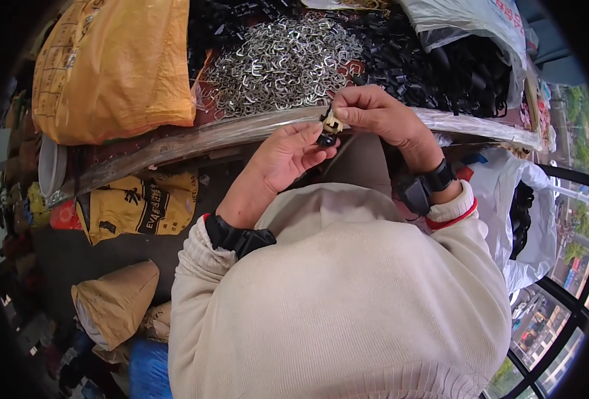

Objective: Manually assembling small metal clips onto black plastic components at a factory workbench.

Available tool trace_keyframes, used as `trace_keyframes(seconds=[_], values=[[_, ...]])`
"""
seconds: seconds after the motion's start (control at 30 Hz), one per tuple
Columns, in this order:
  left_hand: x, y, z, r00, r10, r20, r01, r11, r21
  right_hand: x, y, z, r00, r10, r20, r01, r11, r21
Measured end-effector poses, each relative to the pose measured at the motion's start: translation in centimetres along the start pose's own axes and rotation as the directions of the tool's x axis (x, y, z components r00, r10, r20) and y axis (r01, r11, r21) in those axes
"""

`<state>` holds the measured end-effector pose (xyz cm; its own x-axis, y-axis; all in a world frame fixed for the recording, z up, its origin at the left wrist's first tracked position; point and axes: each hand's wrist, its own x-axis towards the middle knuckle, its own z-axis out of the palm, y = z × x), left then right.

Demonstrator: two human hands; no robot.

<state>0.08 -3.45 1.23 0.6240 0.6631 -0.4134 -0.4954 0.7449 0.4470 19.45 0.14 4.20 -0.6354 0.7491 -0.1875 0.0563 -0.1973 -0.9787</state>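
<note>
Both of my hands meet at the table's near edge around one small part. My left hand (288, 153) pinches its lower, black plastic piece (327, 139) between thumb and fingers. Against that sits a cream-coloured plastic piece (335, 124), which my right hand (377, 114) grips from above with thumb and forefinger. The two pieces touch; whether they are locked together cannot be made out. Just beyond my hands lies a heap of bent silver metal hooks (284, 63). To its right spreads a pile of black plastic parts (407, 73).
An orange woven sack (118, 73) stands on the table's left. A white plastic bag (467, 23) lies at the far right, and another white bag (500, 199) hangs below beside my right arm. Yellow sacking (145, 209) and a brown paper sack (118, 299) are at lower left.
</note>
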Motion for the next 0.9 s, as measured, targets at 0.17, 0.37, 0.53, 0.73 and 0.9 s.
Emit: trace_keyframes(seconds=[0.17,0.37,0.53,0.73,0.9], values=[[1.0,0.3,-0.9,0.998,-0.06,-0.002,0.059,0.997,-0.044,1.1,1.4,-0.4,0.996,-0.091,-0.022,0.088,0.989,-0.119],[2.3,1.2,-0.9,0.996,-0.078,-0.04,0.078,0.997,-0.02,0.8,2.6,-2.6,0.971,-0.164,-0.174,0.128,0.971,-0.201],[2.6,2.1,-0.7,0.999,-0.006,-0.034,0.007,1.0,0.021,-0.1,3.9,-7.4,0.814,-0.502,-0.293,-0.238,0.173,-0.956],[1.7,1.4,-0.1,0.996,0.073,-0.061,-0.068,0.995,0.074,0.2,4.2,-7.9,0.83,-0.508,-0.232,-0.346,-0.143,-0.927],[0.6,0.9,0.5,0.968,0.235,-0.085,-0.225,0.968,0.111,-0.1,3.2,-4.6,0.803,-0.276,-0.528,-0.024,0.87,-0.492]])
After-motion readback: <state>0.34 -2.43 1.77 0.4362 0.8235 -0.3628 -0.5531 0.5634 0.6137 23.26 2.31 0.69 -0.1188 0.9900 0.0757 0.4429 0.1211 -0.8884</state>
